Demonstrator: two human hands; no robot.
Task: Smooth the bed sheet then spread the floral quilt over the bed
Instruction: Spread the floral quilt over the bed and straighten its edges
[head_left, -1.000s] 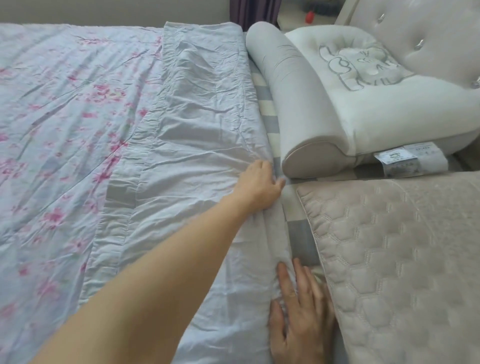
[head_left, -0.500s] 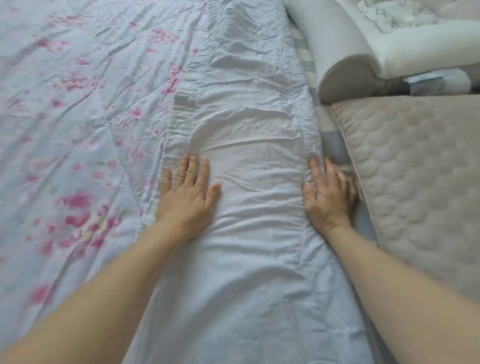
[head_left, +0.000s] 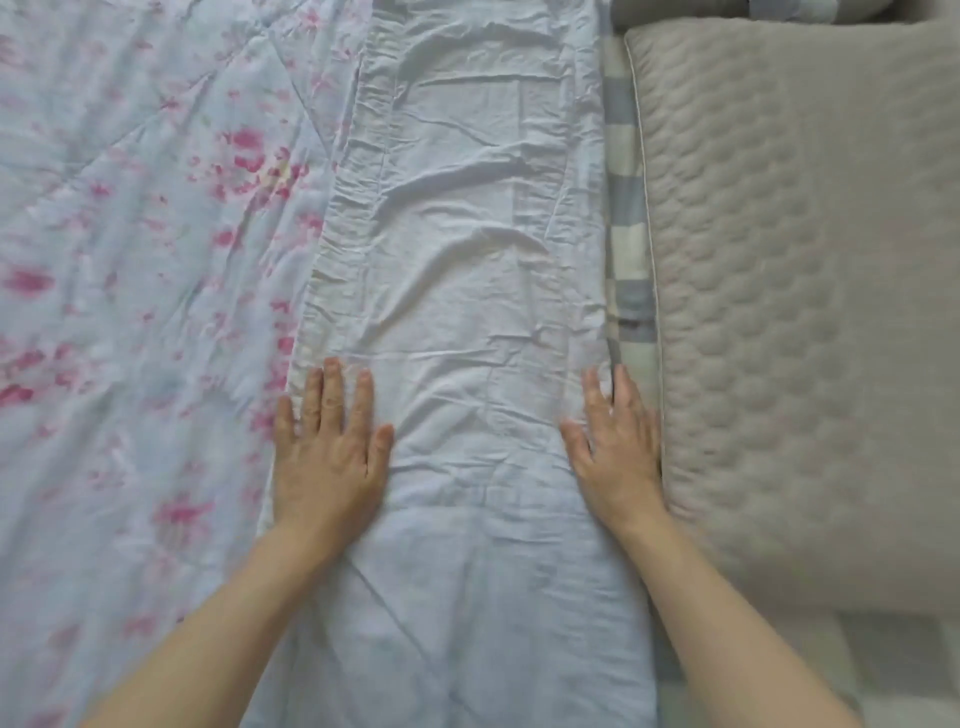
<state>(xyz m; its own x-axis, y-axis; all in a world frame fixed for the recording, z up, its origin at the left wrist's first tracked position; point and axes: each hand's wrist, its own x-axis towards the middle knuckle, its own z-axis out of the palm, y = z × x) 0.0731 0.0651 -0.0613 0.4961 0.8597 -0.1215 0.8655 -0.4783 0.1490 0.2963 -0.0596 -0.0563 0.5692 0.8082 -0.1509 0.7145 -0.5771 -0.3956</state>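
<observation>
The bed is pretty much all covered by the floral quilt (head_left: 130, 260), with its plain pale-blue folded-back strip (head_left: 467, 260) running up the middle of the view. Both hands lie flat on that strip, fingers straight and slightly spread. The left hand (head_left: 327, 457) sits at the strip's ruffled seam, pink flowers just to its left. The right hand (head_left: 618, 452) is at the strip's other edge, with the striped bed sheet (head_left: 626, 208) and a beige padded mat (head_left: 805, 312) just to its right.

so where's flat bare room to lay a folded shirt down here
Between the left hand and right hand, the plain pale-blue quilt border lies open. The pink floral quilt is bare too. The beige quilted cushion crowds the right.
</observation>
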